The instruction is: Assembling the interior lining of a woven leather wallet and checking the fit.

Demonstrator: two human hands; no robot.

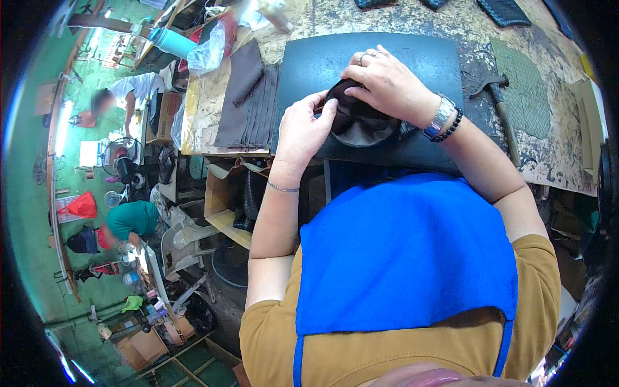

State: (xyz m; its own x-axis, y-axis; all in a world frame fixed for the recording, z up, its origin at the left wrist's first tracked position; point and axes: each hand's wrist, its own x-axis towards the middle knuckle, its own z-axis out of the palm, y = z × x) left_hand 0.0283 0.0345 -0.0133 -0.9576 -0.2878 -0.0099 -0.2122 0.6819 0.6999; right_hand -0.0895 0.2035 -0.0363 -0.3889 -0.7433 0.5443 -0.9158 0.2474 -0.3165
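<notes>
A dark brown piece of soft material (pixel 367 126), shaped like a pouch with an open rim, rests on the black work mat (pixel 309 55). My left hand (pixel 306 126) pinches its left rim between thumb and fingers. From above, my right hand (pixel 390 84) curls over the far rim, its fingers closed on the edge and partly hidden inside. Left of the mat lies a stack of flat dark brown pieces (pixel 248 122), with a folded piece (pixel 248 71) on top. A hammer (pixel 500 106) lies at the mat's right side.
A green patterned sheet (pixel 525 87) lies to the right on the worn table (pixel 477 32). Black textured pieces (pixel 503 11) lie at the far edge. A teal bottle (pixel 173 42) and plastic bag (pixel 209 51) are at the far left. Two people work off to the left.
</notes>
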